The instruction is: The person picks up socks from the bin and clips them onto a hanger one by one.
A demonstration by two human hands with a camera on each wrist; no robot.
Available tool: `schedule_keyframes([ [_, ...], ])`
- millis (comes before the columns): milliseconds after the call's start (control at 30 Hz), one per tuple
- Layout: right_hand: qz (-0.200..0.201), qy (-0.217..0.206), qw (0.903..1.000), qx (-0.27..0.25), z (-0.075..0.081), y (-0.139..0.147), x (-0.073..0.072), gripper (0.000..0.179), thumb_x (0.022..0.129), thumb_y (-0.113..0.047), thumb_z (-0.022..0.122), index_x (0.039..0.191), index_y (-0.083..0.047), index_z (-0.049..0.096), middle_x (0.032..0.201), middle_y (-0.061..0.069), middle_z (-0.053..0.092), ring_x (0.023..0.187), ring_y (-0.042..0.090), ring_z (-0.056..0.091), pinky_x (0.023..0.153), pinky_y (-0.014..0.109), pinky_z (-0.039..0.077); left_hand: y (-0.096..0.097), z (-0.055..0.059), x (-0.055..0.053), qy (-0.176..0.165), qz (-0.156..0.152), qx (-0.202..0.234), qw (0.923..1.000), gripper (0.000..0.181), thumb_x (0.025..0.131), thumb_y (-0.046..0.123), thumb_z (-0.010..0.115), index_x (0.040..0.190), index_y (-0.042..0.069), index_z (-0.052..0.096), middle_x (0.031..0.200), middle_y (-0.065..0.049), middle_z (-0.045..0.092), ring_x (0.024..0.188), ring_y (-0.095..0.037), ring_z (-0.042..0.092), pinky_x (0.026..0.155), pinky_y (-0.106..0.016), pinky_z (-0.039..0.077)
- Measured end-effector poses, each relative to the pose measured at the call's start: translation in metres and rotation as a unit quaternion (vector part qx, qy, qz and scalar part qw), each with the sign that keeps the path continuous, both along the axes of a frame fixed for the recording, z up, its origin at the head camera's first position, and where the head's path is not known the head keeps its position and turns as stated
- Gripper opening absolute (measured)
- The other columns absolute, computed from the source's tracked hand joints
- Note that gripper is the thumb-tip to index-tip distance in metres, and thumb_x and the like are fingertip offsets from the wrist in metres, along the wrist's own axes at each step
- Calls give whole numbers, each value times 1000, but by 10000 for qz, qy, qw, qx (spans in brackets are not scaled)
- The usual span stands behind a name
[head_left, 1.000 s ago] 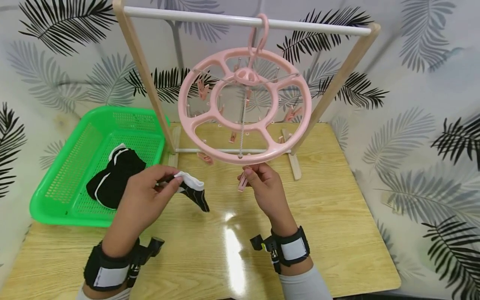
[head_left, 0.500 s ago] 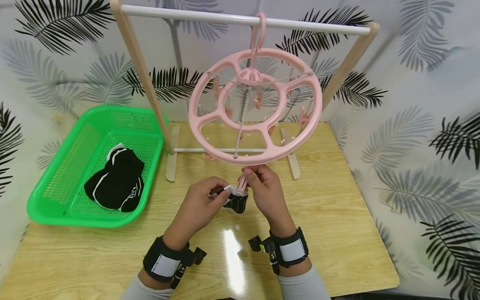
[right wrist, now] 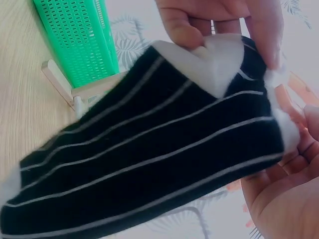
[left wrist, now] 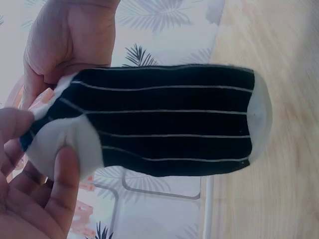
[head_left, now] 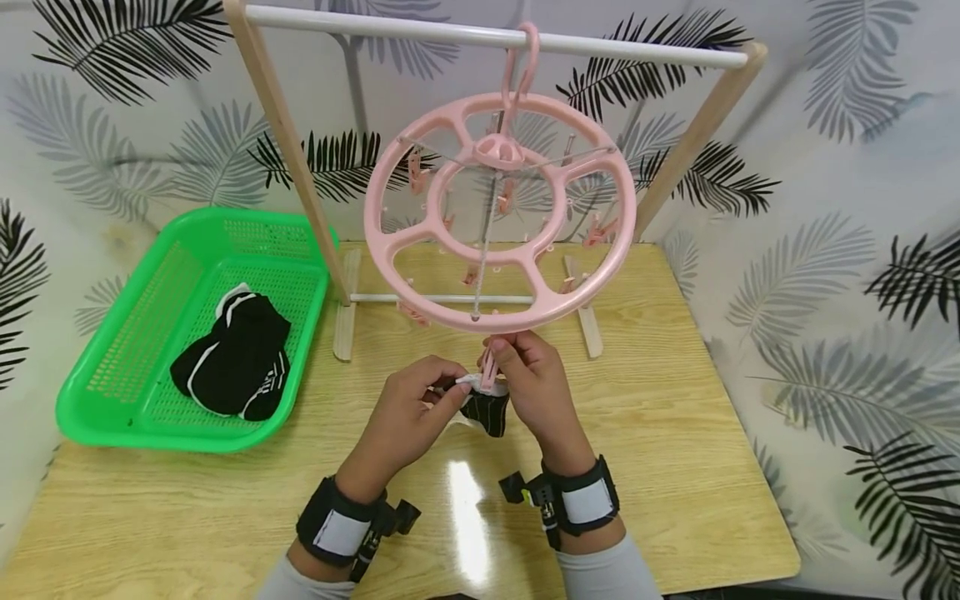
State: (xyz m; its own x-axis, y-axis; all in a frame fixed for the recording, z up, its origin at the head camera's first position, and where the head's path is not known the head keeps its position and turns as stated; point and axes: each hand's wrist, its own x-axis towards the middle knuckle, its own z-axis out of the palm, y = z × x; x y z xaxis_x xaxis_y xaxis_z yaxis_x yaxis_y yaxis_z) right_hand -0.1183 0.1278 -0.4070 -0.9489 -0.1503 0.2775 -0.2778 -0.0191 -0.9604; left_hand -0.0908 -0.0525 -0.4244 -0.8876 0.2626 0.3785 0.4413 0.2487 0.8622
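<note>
A black sock [left wrist: 169,119] with thin white stripes and a white heel, toe and cuff hangs below the front rim of a round pink drying hanger [head_left: 498,321]. My left hand [head_left: 416,404] pinches it by the heel and cuff, thumb on the white heel in the left wrist view. My right hand [head_left: 536,383] holds a pink clothespin [head_left: 489,369] of the hanger between thumb and fingers. The lower end of the clothespin overlaps the sock's white cuff. In the right wrist view the right hand [right wrist: 289,199] is at the cuff's edge, the clothespin partly hidden.
A green basket [head_left: 90,417] at the left holds folded black socks [head_left: 240,354] with white trim. The hanger hooks over the white bar [head_left: 420,32] of a wooden stand. More pink clothespins [head_left: 600,232] dangle under the ring. A wooden table [head_left: 660,467] lies below.
My left hand has carried the sock rightward from near the basket to the clothespin, and the cuff now meets it. The right hand has stayed nearly still; the hanger has swung slightly.
</note>
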Motion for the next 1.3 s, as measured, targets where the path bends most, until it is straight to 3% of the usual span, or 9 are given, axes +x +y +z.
schedule_keyframes([
  [100,86,14,10000,-34,-1,0,1,23,104,-11,52,100,9,62,78,4,62,64,11,60,56,23,49,1,2,0,20,193,149,9997,8,95,10,67,103,9,69,96,0,66,82,-12,64,66,-30,57],
  [333,487,426,9977,215,-3,2,-1,49,98,-43,53,106,5,60,85,7,57,72,16,57,66,28,50,0,3,2,-148,340,219,9991,8,95,9,67,104,8,69,97,-1,67,83,-13,65,67,-33,57],
  [500,700,443,9965,123,-5,3,-2,49,97,-45,54,106,3,59,84,10,57,73,19,58,67,31,51,-2,4,2,-124,478,136,9987,11,95,11,68,106,10,69,102,-1,67,92,-14,64,66,-31,57],
  [633,783,450,9959,19,-6,3,-2,48,98,-43,55,105,4,58,81,14,55,72,21,58,68,32,52,-4,7,1,661,947,18,9933,13,92,13,70,104,7,71,108,-7,63,97,-19,62,65,-32,56],
  [767,795,418,9960,-34,-7,4,-2,48,99,-42,55,108,5,57,81,14,55,72,20,58,69,32,53,-4,18,-5,1868,1649,-280,9681,20,86,15,73,99,1,71,116,-17,57,102,-29,56,70,-38,52],
  [833,808,377,9960,-66,-6,3,-1,49,98,-42,55,108,6,56,81,13,55,73,19,58,69,32,53,-4,25,-9,2304,1768,-420,9560,23,85,16,74,100,-1,71,121,-20,55,107,-34,52,73,-41,48],
  [967,821,296,9961,-101,-5,2,-1,53,97,-44,57,107,7,56,82,11,56,75,18,58,69,31,53,-2,43,-17,2671,1567,-951,9461,31,86,18,77,111,1,70,129,-20,53,123,-39,45,88,-45,44],
  [1133,850,256,9960,-141,-4,0,1,52,98,-41,57,108,10,56,84,11,57,75,17,57,69,30,52,5,57,-23,2457,1252,-1756,9451,38,90,22,76,124,9,68,135,-17,53,134,-38,38,108,-51,36],
  [1300,770,188,9969,33,-4,0,1,28,102,-18,58,111,8,58,84,10,58,76,19,58,69,32,52,11,62,-26,2352,1273,-1796,9467,26,92,18,73,116,8,72,122,-15,59,120,-35,48,93,-48,48],
])
